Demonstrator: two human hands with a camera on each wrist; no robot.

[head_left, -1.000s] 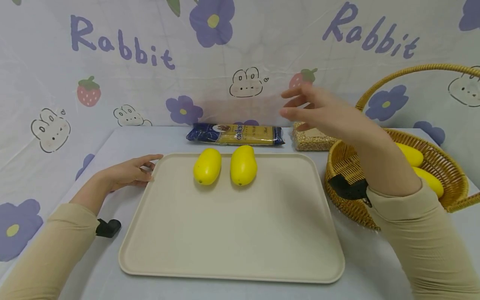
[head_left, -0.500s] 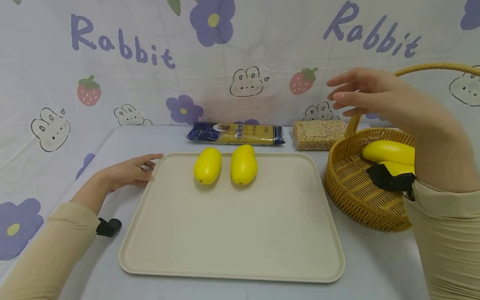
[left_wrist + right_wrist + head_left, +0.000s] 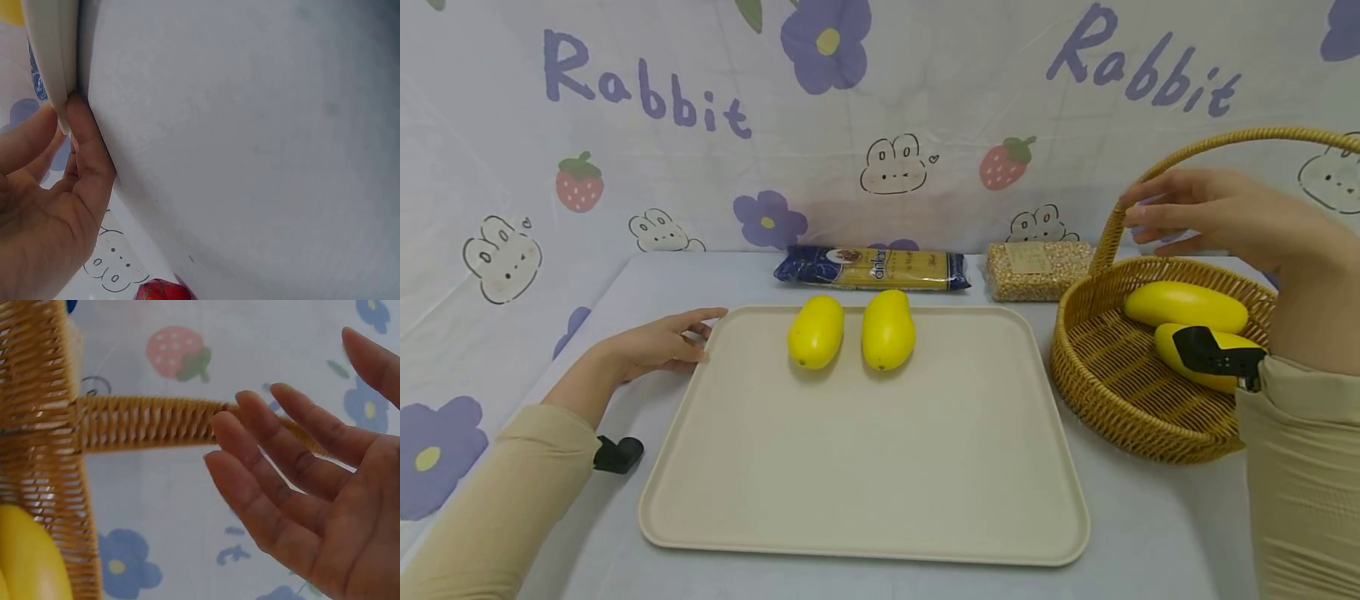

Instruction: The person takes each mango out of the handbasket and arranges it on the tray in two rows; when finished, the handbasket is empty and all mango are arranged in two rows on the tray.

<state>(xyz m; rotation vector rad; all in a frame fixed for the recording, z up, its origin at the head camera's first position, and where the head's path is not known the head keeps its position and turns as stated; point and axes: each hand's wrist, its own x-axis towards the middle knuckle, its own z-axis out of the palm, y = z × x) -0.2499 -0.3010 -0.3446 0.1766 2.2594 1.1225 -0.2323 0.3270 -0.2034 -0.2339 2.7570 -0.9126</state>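
Note:
My left hand (image 3: 662, 343) pinches the far left corner of a beige tray (image 3: 865, 467). In the left wrist view the tray's rim (image 3: 55, 56) sits between thumb and fingers. Two plump yellow fruits (image 3: 815, 332) lie side by side at the tray's far edge. My right hand (image 3: 1217, 212) hovers over the back of a wicker basket (image 3: 1090, 392), fingers loosely extended and nothing in them. Its fingertips overlap the lower part of the basket's handle (image 3: 150, 422) in the right wrist view. Two longer yellow fruits (image 3: 1187, 307) rest in the basket, partly behind the right wrist camera.
Behind the tray lies a blue-and-yellow packet of pasta (image 3: 880, 268). A clear pack of pale grains or beans (image 3: 1037, 271) stands between it and the basket. A patterned cloth (image 3: 700, 183) hangs at the back. Something red (image 3: 161, 290) shows low in the left wrist view.
My right hand has moved right from above the grain pack to the basket, then sunk a little toward its handle. The left hand, tray and fruits stay put.

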